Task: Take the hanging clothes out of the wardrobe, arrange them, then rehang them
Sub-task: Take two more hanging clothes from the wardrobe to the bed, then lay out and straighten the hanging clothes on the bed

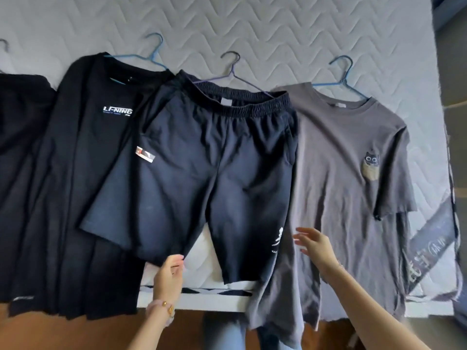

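Note:
Dark navy shorts (202,160) lie flat on the mattress on a purple hanger (233,72). A black T-shirt (83,173) with white lettering lies to their left on a blue hanger (151,56). A grey T-shirt (341,173) with a cat patch lies to the right on another blue hanger (345,74). My left hand (169,274) pinches the hem of the shorts' left leg. My right hand (316,245) hovers with fingers spread just above the grey T-shirt, beside the shorts' right leg.
Another dark garment (17,117) lies at the far left. The quilted white mattress (252,29) extends behind the clothes; its front edge (202,299) runs just beyond my wrists. Brown floor shows below. A dark printed strip (429,238) lies at the right.

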